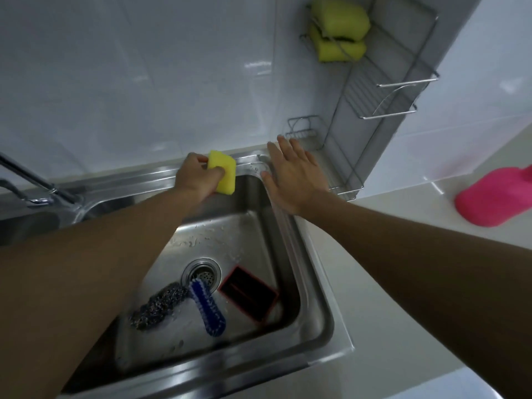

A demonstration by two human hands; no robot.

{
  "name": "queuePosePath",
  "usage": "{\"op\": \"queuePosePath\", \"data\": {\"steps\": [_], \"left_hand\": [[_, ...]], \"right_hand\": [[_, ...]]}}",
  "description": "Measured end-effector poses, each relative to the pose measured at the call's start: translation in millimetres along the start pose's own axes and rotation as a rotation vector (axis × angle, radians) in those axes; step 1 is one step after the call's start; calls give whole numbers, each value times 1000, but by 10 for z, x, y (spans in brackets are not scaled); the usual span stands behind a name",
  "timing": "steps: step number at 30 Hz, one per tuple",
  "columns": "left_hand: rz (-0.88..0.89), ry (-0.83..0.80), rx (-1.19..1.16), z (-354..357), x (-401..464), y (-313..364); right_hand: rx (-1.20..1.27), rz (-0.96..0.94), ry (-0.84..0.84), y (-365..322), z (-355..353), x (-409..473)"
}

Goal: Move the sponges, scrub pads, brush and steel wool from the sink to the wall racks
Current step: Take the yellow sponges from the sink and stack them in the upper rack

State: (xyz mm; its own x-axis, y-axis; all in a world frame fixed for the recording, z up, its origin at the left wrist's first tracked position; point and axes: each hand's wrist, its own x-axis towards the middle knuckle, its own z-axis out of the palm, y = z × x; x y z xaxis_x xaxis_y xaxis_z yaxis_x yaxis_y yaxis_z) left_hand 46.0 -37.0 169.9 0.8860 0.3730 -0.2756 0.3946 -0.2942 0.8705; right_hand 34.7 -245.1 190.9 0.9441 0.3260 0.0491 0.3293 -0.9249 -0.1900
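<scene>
My left hand (195, 177) grips a yellow sponge (226, 172) above the far rim of the steel sink (316, 306). Flat and empty, my right hand (293, 174) hovers with fingers spread over the sink's far right corner. In the basin lie a steel wool pad (157, 308), a blue brush (207, 309) by the drain, and a dark scrub pad with a red edge (249, 295). Two yellow-green sponges (339, 30) sit in the top wire wall rack (403, 53). A small wire rack (305, 129) hangs low on the wall, just beyond my right fingertips.
A tap (34, 182) stands at the left behind the sink. A middle wire shelf (383, 99) juts from the corner wall. A pink object (495, 197) lies on the white counter at the right. The counter (403, 326) runs along the sink's right side.
</scene>
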Motion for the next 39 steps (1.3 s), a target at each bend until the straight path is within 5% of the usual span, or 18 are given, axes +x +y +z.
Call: {"op": "queuePosePath", "data": {"steps": [15, 26, 39], "left_hand": [[144, -55, -291, -39, -47, 1870], [178, -166, -432, 373, 35, 2677], [246, 43, -39, 974, 169, 3168]], "right_hand": [[-104, -47, 318, 69, -1625, 151], [-96, 72, 178, 799, -1746, -165], [-179, 67, 263, 859, -1636, -133]]}}
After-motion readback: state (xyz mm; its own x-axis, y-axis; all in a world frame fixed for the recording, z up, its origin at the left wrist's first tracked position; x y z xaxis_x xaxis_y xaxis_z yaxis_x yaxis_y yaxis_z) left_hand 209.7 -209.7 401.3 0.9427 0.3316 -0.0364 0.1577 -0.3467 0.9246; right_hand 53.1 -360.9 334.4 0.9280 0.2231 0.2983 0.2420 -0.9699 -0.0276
